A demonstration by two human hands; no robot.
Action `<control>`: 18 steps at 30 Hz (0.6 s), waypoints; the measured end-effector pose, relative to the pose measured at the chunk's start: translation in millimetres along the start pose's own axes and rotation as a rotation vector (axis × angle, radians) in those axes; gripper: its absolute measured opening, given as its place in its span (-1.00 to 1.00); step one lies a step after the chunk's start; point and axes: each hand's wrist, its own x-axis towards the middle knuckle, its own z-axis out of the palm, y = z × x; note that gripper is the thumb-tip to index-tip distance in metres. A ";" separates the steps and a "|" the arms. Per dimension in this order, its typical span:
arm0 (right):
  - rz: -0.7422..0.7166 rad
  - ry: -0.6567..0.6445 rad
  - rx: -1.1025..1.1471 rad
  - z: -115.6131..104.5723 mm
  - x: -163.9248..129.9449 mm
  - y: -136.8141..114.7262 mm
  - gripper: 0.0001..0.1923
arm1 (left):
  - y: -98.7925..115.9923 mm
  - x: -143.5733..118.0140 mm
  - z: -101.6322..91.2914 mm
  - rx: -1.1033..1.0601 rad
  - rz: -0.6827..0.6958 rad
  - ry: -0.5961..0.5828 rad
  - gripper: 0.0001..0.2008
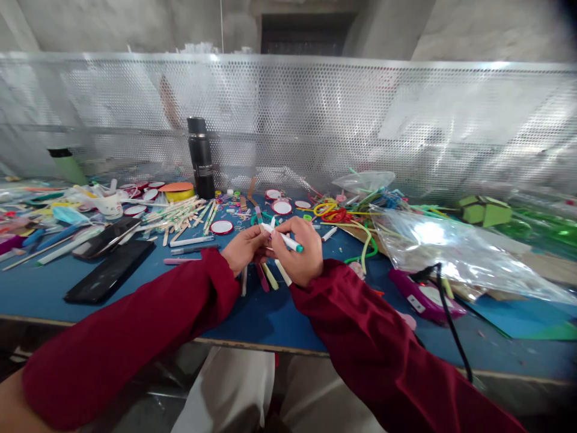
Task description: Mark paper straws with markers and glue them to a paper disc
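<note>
My right hand (303, 252) is closed around a white marker (291, 242) with a green end. My left hand (246, 246) pinches at the marker's other end, fingertips close to those of the right. Whatever small piece sits between the left fingers is mostly hidden. Beneath the hands lie a pink stick (262, 278), a pale green stick (270, 276) and some white ones. Left of the hands are a white pen (192, 241) and a grey pen (193, 248). A round white disc with a red rim (222, 227) rests just behind them.
A black bottle (201, 159) stands at the back against a perforated metal screen (315, 120). Wooden sticks (180, 213) and a black phone (110, 272) lie to the left. Clear plastic (446, 246) and a purple device (426, 297) with a black cable occupy the right.
</note>
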 end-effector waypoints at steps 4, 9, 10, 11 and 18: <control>-0.022 -0.016 0.006 0.9 0.2 0.2 -0.88 | 0.1 -0.3 0.6 0.000 0.007 0.002 -0.57; 0.030 0.008 -0.028 -0.5 -0.4 0.2 -0.89 | 0.4 0.1 0.2 -0.009 -0.008 -0.001 -0.55; 0.034 0.010 -0.028 -0.7 -0.5 -0.1 -0.89 | 0.3 0.2 0.1 -0.011 -0.009 -0.003 -0.55; 0.032 0.008 -0.023 -0.7 -0.5 -0.4 -0.89 | 0.2 0.3 -0.1 -0.012 -0.008 -0.004 -0.55; 0.004 -0.025 -0.017 0.6 -0.2 0.2 -0.88 | -1.9 1.0 -0.7 -0.009 0.005 -0.004 -0.56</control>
